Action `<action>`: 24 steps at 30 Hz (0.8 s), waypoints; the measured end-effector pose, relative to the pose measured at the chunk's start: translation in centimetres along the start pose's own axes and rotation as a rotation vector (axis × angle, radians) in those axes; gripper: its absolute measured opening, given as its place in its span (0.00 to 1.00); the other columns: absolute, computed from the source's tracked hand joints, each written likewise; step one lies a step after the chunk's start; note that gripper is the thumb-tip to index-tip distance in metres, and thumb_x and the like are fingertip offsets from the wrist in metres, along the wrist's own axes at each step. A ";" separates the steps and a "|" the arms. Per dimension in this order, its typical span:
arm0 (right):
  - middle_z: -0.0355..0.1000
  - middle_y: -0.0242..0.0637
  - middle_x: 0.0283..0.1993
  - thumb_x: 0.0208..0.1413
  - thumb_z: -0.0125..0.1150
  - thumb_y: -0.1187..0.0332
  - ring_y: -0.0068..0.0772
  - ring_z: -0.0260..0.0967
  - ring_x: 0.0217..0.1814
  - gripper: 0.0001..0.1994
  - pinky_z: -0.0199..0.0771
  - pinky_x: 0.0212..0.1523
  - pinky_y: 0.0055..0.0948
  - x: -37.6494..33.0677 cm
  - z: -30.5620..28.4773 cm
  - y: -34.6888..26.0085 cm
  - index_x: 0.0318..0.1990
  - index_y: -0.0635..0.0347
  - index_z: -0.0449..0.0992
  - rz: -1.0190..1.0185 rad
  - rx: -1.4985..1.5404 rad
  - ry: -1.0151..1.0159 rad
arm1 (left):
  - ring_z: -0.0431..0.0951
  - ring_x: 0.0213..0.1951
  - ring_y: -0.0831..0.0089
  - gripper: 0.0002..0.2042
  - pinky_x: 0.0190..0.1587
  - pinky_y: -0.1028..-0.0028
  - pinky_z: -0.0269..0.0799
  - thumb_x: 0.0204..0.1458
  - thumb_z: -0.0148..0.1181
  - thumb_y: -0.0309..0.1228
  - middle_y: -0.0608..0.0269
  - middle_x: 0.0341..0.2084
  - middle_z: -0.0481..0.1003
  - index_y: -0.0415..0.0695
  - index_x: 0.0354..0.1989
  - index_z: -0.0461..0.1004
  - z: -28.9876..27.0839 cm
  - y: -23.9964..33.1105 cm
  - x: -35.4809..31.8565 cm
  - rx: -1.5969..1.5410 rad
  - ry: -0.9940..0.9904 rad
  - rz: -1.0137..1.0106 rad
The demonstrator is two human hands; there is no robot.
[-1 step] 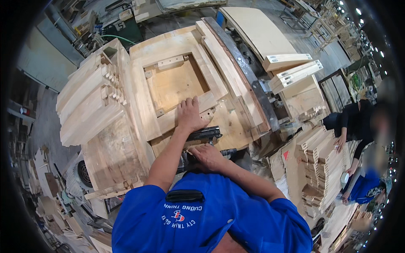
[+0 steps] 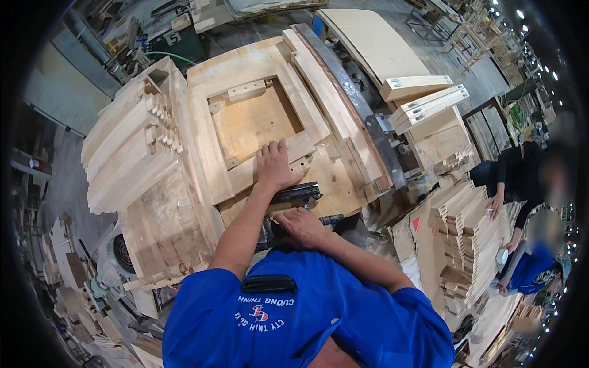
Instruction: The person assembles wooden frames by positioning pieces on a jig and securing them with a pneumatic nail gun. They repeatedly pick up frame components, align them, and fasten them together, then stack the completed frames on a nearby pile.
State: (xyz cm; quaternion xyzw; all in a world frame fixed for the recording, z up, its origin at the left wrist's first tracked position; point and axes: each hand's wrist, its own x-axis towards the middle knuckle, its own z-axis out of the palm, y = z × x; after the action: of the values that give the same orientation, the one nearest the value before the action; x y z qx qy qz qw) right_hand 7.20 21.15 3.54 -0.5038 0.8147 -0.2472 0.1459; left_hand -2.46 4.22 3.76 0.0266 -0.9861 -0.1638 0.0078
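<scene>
A pale wooden frame (image 2: 207, 153) lies on a plywood board (image 2: 340, 178) with its square opening around a lower panel. My left hand (image 2: 277, 167) rests across the frame's near rail, its fingers curled over the rail and its thumb to the right. Just below it, close to my body, is a black nail gun (image 2: 299, 194). My right hand (image 2: 302, 227) is closed at the nail gun's near side; the handle is mostly hidden under my fingers. Beside the left hand shows a small drilled wooden block (image 2: 300, 165); a similar block (image 2: 247, 90) sits inside the far rail.
Stacked wooden rails (image 2: 132, 144) lie to the left. Long wooden strips (image 2: 334, 107) and a dark metal beam (image 2: 368, 119) run along the right. Farther right are slotted wooden pieces (image 2: 429, 107), a tall stack of parts (image 2: 469, 242), and two people with their hands near it.
</scene>
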 end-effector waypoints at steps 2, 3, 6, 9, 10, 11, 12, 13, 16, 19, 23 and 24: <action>0.77 0.45 0.48 0.49 0.74 0.54 0.48 0.76 0.55 0.35 0.71 0.56 0.43 -0.1 0.0 -0.1 0.61 0.62 0.67 -0.001 -0.025 -0.001 | 0.66 0.62 0.51 0.54 0.68 0.54 0.59 0.35 0.74 0.57 0.47 0.60 0.68 0.38 0.70 0.61 0.1 0.1 0.0 0.002 0.014 0.005; 0.77 0.45 0.47 0.49 0.74 0.54 0.48 0.76 0.55 0.35 0.71 0.55 0.43 -0.1 0.1 -0.1 0.61 0.62 0.67 0.004 -0.020 0.005 | 0.67 0.61 0.51 0.53 0.67 0.54 0.60 0.35 0.74 0.56 0.47 0.59 0.68 0.38 0.70 0.62 0.2 0.1 0.0 0.007 0.026 0.012; 0.77 0.44 0.46 0.48 0.74 0.54 0.48 0.77 0.54 0.35 0.72 0.54 0.44 -0.1 0.4 0.0 0.60 0.61 0.67 0.015 0.003 0.008 | 0.67 0.60 0.51 0.53 0.66 0.54 0.60 0.34 0.75 0.56 0.47 0.58 0.68 0.38 0.69 0.62 0.0 0.2 0.2 0.029 0.021 0.024; 0.77 0.43 0.44 0.48 0.75 0.53 0.48 0.77 0.53 0.35 0.72 0.53 0.45 0.1 0.4 0.4 0.59 0.61 0.67 0.011 0.024 0.003 | 0.67 0.60 0.51 0.54 0.66 0.54 0.60 0.33 0.75 0.55 0.48 0.58 0.68 0.38 0.69 0.62 -0.2 0.3 0.2 0.027 -0.006 0.006; 0.77 0.43 0.44 0.47 0.75 0.53 0.48 0.78 0.52 0.35 0.72 0.52 0.46 0.1 0.4 0.5 0.58 0.60 0.67 0.009 0.030 0.020 | 0.67 0.60 0.51 0.54 0.66 0.54 0.60 0.33 0.76 0.55 0.48 0.58 0.68 0.38 0.70 0.62 -0.3 0.3 0.2 0.022 -0.015 -0.004; 0.77 0.43 0.43 0.47 0.75 0.52 0.48 0.78 0.52 0.35 0.72 0.52 0.46 0.2 0.5 0.7 0.58 0.60 0.68 0.004 0.036 0.037 | 0.67 0.61 0.51 0.54 0.66 0.54 0.60 0.33 0.76 0.55 0.48 0.58 0.68 0.38 0.70 0.62 -0.4 0.4 0.2 0.021 -0.012 -0.003; 0.77 0.42 0.43 0.47 0.76 0.52 0.48 0.78 0.52 0.35 0.72 0.51 0.46 0.2 0.7 0.9 0.58 0.59 0.67 0.011 0.034 0.022 | 0.67 0.61 0.50 0.55 0.66 0.54 0.60 0.33 0.76 0.55 0.47 0.58 0.68 0.38 0.70 0.61 -0.4 0.5 0.2 0.021 -0.008 -0.003; 0.77 0.42 0.43 0.46 0.76 0.51 0.48 0.78 0.51 0.36 0.73 0.51 0.47 0.4 0.9 1.0 0.58 0.59 0.67 0.018 0.032 0.008 | 0.66 0.61 0.50 0.55 0.66 0.54 0.60 0.33 0.76 0.56 0.47 0.58 0.68 0.38 0.70 0.61 -0.5 0.6 0.2 0.021 -0.005 -0.004; 0.77 0.42 0.43 0.46 0.78 0.51 0.49 0.78 0.50 0.37 0.73 0.49 0.48 0.7 0.5 1.4 0.59 0.58 0.67 0.042 0.020 -0.068 | 0.66 0.61 0.50 0.56 0.66 0.53 0.60 0.33 0.76 0.57 0.47 0.58 0.68 0.38 0.71 0.61 -0.6 0.5 0.2 0.037 -0.018 -0.004; 0.78 0.42 0.44 0.45 0.78 0.52 0.49 0.79 0.51 0.39 0.74 0.49 0.48 1.0 0.8 1.6 0.61 0.58 0.65 0.054 0.018 -0.084 | 0.66 0.61 0.49 0.53 0.67 0.53 0.58 0.34 0.75 0.54 0.48 0.57 0.68 0.38 0.69 0.60 -0.7 0.6 0.3 0.008 -0.008 0.001; 0.79 0.45 0.48 0.45 0.79 0.54 0.49 0.79 0.52 0.44 0.75 0.50 0.46 1.1 -0.6 0.7 0.68 0.56 0.62 0.097 0.088 -0.144 | 0.66 0.62 0.50 0.54 0.69 0.55 0.58 0.33 0.75 0.55 0.48 0.57 0.68 0.37 0.70 0.59 -1.0 0.4 0.1 0.004 -0.044 -0.016; 0.80 0.46 0.48 0.45 0.79 0.54 0.50 0.79 0.52 0.45 0.76 0.50 0.47 1.0 -0.4 0.7 0.70 0.56 0.61 0.090 0.095 -0.129 | 0.66 0.62 0.50 0.55 0.69 0.56 0.58 0.33 0.75 0.55 0.48 0.57 0.68 0.36 0.70 0.59 -1.0 0.3 0.0 0.008 -0.033 -0.005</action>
State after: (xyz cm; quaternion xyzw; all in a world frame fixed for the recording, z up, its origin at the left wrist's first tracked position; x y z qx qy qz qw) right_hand 6.02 20.60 3.44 -0.4740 0.8130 -0.2457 0.2326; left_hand -2.50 4.19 4.77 0.0266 -0.9867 -0.1601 -0.0091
